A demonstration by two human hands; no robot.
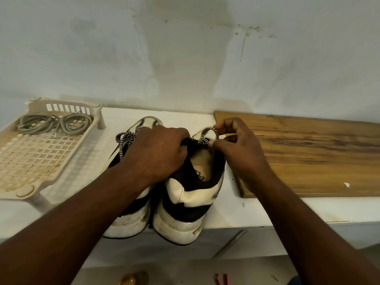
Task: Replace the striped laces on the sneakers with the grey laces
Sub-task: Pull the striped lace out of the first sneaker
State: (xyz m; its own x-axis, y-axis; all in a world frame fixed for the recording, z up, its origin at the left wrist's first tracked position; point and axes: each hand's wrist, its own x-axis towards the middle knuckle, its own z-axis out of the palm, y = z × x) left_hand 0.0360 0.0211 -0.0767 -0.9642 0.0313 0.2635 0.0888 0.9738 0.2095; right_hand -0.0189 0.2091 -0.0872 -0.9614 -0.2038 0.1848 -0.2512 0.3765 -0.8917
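Striped lace point(210, 128) rises in a small loop over the front of the right sneaker point(191, 194), which stands at the centre of the white counter point(257, 210) with its heel toward the camera. The right hand point(236, 140) pinches this loop between thumb and bent fingers. The left hand point(156, 153) has its fingers curled over the front edge of the same shoe's opening and grips it there.

The left sneaker point(131, 219) stands just beside it at 9 o'clock, partly under the left forearm. A second striped lace point(121, 148) lies loose across its top.

At 10 o'clock from the shoes sits a cream plastic tray point(30, 161) on short legs, with the grey laces point(55, 124) coiled at its far end. At 3 o'clock a wooden board point(308, 157) lies flat on the counter, near the right sneaker. A stained pale wall point(185, 58) stands behind, at 12 o'clock.
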